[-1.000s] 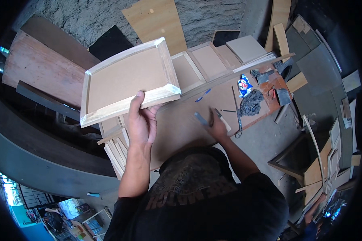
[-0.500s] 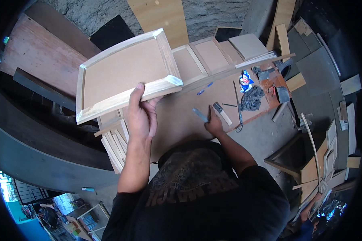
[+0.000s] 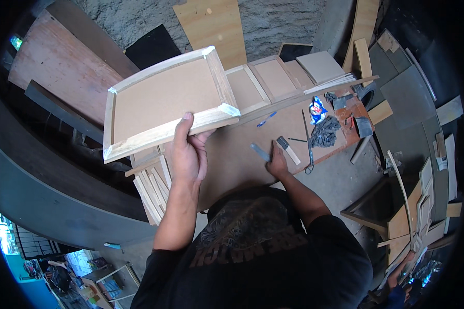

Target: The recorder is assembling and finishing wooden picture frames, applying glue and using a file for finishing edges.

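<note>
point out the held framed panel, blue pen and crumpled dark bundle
Framed panel (image 3: 166, 100): head view, middle of its tan face.
Blue pen (image 3: 266, 119): head view, middle of its barrel.
Crumpled dark bundle (image 3: 325, 133): head view, middle of its folds.

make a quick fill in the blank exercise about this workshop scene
The left hand holds a framed panel whose corner patches are ____.
The pen on the bench is ____.
The other hand, beside the pale-handled tool, is the person's ____ one.
The person's shirt is mostly ____.

Missing words: white; blue; right; black.

Black short-sleeved T-shirt (image 3: 283, 273), dull brownish print (image 3: 245, 250)
</note>
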### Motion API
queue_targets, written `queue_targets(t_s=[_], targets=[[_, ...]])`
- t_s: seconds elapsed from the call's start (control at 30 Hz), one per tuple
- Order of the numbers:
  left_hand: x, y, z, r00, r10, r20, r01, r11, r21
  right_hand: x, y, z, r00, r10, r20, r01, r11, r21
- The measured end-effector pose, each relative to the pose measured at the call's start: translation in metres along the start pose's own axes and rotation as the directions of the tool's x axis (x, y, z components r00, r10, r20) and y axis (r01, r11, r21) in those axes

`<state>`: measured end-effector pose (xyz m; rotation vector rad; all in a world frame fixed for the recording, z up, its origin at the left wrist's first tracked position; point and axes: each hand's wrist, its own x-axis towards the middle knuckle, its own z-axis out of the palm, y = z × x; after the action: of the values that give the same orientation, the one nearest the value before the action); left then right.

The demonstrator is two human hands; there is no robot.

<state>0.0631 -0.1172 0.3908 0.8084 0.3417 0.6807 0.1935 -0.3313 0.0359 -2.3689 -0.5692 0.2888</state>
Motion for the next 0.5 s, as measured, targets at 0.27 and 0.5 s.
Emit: queue_targets(t_s=[0.27, 0.5], targets=[[-0.004, 0.000, 0.003, 1.000, 0.024, 0.011, -0.024, 1.000, -0.012, 0.000, -0.001, 0.000, 0.993, 0.101, 0.069, -0.085, 0.977, -0.197], [-0.003, -0.003, 0.010, 0.998, 0.060, -0.021, -0.060, 0.998, 0.006, -0.007, 0.005, 0.003, 0.988, 0.101, 0.117, -0.071, 0.969, -0.239]])
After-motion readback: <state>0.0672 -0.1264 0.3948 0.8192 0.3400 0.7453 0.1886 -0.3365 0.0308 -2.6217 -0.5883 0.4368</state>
